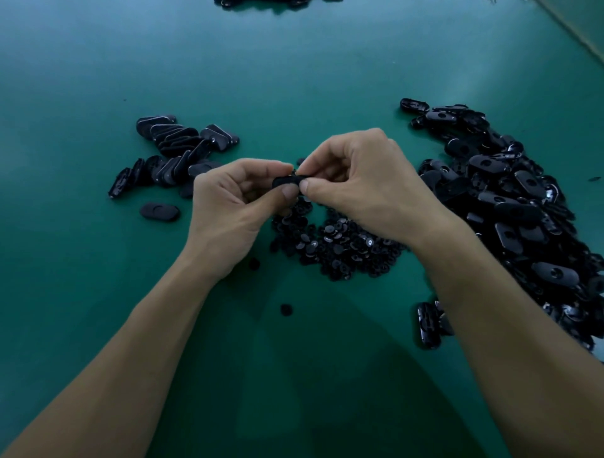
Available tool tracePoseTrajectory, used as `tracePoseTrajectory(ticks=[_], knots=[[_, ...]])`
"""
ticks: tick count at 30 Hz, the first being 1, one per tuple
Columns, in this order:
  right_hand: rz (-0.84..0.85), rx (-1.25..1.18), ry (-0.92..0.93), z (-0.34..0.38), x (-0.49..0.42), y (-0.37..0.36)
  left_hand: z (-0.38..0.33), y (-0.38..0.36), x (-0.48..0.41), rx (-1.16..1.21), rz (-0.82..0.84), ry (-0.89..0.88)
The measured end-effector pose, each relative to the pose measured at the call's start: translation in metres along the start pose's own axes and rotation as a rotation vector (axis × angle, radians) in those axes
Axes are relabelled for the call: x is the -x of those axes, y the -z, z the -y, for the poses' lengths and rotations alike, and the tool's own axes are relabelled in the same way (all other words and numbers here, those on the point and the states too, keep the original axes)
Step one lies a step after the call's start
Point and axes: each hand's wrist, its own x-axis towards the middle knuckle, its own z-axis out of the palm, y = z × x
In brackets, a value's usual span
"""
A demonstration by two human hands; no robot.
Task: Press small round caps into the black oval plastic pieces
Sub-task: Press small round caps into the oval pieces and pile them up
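A black oval piece (285, 180) is held above the table centre between both hands. My left hand (235, 209) pinches its left end with thumb and fingers. My right hand (359, 183) pinches its right end, thumb below and fingers curled over the top. Whether a cap sits in the piece is hidden by the fingers. Below the hands lies a heap of small round black caps (340, 245). A large pile of black oval pieces (510, 202) spreads to the right. A smaller pile of oval pieces (176, 147) lies to the left.
The green table surface (294, 81) extends all round. A single oval piece (159, 211) lies left of my left hand. Loose caps (286, 309) sit near my forearms. Two oval pieces (428, 325) lie by my right forearm. More black parts (261, 3) show at the far edge.
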Motion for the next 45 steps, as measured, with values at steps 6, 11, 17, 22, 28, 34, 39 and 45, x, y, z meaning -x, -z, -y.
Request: tracePoseTrajectory(ticks=[6,11,17,22,28,34,39,45], knots=[[-0.019,0.009,0.009,0.000,0.001,-0.001,0.000,-0.002,0.001,-0.013,0.021,0.034],[-0.028,-0.006,0.018,0.001,0.001,-0.002,-0.001,-0.001,0.001,-0.007,-0.003,0.011],[-0.002,-0.044,0.023,0.004,0.001,0.005,-0.003,0.001,0.001,0.024,0.015,-0.021],[0.023,0.014,0.007,0.002,0.004,0.006,-0.001,-0.002,0.002,-0.037,-0.014,0.004],[0.006,0.039,0.005,-0.001,0.004,0.005,0.000,-0.003,0.003,-0.111,-0.055,-0.020],[-0.060,0.169,-0.062,-0.012,0.003,0.001,0.002,0.005,0.002,-0.573,-0.193,-0.240],[-0.236,0.499,-0.216,-0.032,0.004,0.015,-0.001,0.016,-0.004,-0.738,-0.323,-0.270],[-0.117,0.727,-0.575,-0.050,0.004,0.029,-0.002,0.025,-0.006,-0.865,-0.432,-0.107]])
